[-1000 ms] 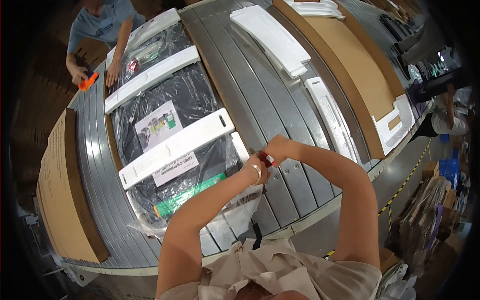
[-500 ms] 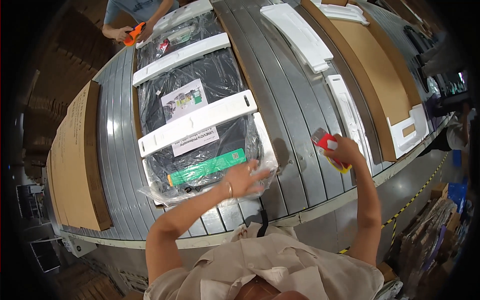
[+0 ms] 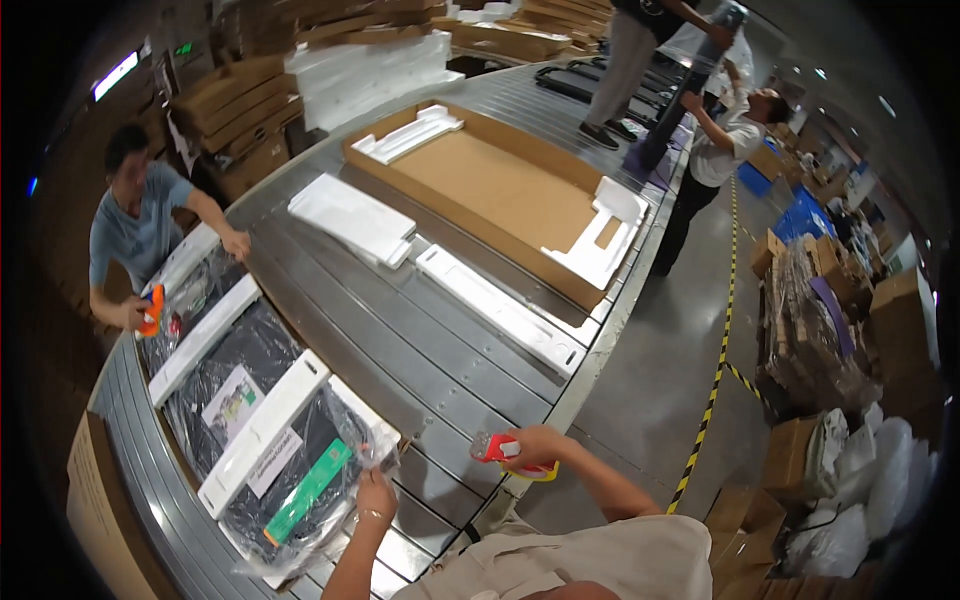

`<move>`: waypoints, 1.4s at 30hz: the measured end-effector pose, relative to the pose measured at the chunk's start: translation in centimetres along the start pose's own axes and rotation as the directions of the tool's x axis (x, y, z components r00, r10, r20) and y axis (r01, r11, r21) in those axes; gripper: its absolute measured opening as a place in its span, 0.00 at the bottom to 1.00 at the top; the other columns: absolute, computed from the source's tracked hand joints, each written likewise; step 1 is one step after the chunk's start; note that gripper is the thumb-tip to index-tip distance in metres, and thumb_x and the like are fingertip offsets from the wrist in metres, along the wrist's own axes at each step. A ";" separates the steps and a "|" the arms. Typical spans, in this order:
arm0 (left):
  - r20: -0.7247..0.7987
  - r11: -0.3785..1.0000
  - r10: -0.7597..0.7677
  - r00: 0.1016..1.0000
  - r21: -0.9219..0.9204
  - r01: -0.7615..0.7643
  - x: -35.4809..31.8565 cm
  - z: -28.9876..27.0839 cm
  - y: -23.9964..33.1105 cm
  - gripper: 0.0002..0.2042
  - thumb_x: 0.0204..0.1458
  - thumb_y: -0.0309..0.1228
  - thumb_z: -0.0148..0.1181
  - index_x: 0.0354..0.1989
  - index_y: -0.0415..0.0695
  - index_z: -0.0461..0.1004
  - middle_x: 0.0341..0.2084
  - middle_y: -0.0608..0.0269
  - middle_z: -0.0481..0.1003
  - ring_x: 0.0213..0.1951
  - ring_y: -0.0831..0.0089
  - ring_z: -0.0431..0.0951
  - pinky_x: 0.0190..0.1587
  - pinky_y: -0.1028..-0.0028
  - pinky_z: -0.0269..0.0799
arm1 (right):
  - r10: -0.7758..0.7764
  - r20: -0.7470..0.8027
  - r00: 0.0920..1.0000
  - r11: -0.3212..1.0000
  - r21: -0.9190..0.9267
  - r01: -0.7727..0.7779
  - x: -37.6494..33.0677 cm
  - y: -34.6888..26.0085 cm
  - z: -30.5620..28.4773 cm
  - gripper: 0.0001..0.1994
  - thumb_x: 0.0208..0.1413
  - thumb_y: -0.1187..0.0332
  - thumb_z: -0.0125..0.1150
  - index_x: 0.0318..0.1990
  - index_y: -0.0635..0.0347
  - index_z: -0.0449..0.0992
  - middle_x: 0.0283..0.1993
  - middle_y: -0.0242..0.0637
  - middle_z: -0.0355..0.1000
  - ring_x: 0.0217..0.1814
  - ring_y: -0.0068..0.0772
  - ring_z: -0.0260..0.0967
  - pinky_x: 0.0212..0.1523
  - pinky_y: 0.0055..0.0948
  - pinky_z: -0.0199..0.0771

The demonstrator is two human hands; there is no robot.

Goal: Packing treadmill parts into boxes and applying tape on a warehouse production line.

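Note:
My left hand (image 3: 375, 497) is closed on a loose edge of clear plastic film (image 3: 378, 450) at the near right corner of a packed carton. Inside that carton lies a black item (image 3: 255, 352) wrapped in film, with white foam bars (image 3: 265, 432) across it. A long green packet (image 3: 310, 490) and a printed picture sheet (image 3: 232, 403) rest under the film. Out to the right, over the conveyor's near edge, my right hand (image 3: 540, 449) grips a red and yellow tape dispenser (image 3: 495, 447).
A second open carton (image 3: 500, 190) with foam ends stands farther along the slatted conveyor (image 3: 400, 330). Loose foam pieces (image 3: 350, 218) lie between the cartons. A co-worker (image 3: 140, 215) at the far left holds an orange tool (image 3: 153, 310). Two more people handle a long dark item (image 3: 675, 110).
My view has swung up and to the right, bringing the second carton and other people into sight. My left hand, spread over the film before, now closes on it. The dispenser stays in my right.

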State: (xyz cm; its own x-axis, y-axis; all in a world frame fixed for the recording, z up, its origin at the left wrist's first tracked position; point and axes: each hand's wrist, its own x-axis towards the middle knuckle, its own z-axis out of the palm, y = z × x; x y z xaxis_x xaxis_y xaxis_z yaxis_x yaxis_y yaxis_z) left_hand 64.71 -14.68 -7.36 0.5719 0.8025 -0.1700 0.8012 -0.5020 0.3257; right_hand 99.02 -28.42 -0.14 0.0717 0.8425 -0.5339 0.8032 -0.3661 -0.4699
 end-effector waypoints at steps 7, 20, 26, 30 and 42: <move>0.074 0.993 -0.059 0.996 0.107 0.050 3.2 4.1 0.4 0.19 0.49 0.23 0.48 0.52 0.34 0.60 0.44 0.42 0.70 0.44 0.50 0.75 0.45 0.61 0.72 | 0.045 0.011 0.999 0.999 -0.010 -0.045 -4.2 1.2 0.1 0.37 0.39 0.39 0.63 0.51 0.56 0.68 0.36 0.46 0.75 0.39 0.47 0.74 0.38 0.38 0.72; 0.192 0.888 0.045 0.980 0.442 -0.127 6.5 -0.2 1.6 0.09 0.52 0.30 0.49 0.35 0.42 0.75 0.33 0.55 0.79 0.40 0.59 0.79 0.41 0.64 0.74 | 0.033 -0.008 0.999 0.999 0.019 -0.033 -7.0 2.8 0.2 0.38 0.40 0.39 0.63 0.55 0.55 0.66 0.38 0.48 0.75 0.40 0.49 0.74 0.40 0.40 0.72; 0.094 0.846 0.148 0.985 0.503 -0.175 6.9 0.9 0.2 0.07 0.49 0.30 0.52 0.33 0.44 0.75 0.29 0.55 0.77 0.39 0.60 0.78 0.39 0.63 0.74 | 0.036 -0.020 0.999 0.999 0.021 -0.036 -7.6 2.9 1.7 0.38 0.40 0.39 0.63 0.54 0.54 0.66 0.38 0.47 0.75 0.40 0.49 0.74 0.40 0.40 0.71; 0.060 0.971 -0.062 0.996 0.236 0.047 5.1 1.2 2.7 0.09 0.49 0.29 0.52 0.37 0.40 0.68 0.33 0.47 0.77 0.36 0.53 0.79 0.40 0.59 0.74 | 0.077 -0.045 0.996 0.995 0.060 -0.075 -9.3 1.7 2.3 0.37 0.40 0.40 0.63 0.53 0.55 0.67 0.39 0.47 0.75 0.41 0.48 0.73 0.40 0.40 0.72; 0.374 0.974 -0.226 0.899 0.121 0.194 9.1 0.0 4.9 0.27 0.44 0.47 0.59 0.47 0.37 0.74 0.50 0.47 0.72 0.53 0.56 0.72 0.54 0.65 0.67 | 0.162 -0.074 0.984 0.983 0.100 -0.154 -14.0 -2.3 6.3 0.36 0.39 0.43 0.63 0.53 0.55 0.67 0.40 0.47 0.75 0.42 0.47 0.74 0.42 0.40 0.72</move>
State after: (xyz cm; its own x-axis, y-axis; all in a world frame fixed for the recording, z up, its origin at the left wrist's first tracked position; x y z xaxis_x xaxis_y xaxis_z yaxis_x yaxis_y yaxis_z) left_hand 73.81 -9.86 -7.27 0.3996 0.7144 -0.5744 0.9121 -0.3725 0.1711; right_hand 92.43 -41.91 3.96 0.2440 0.7990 -0.5496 0.7196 -0.5291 -0.4497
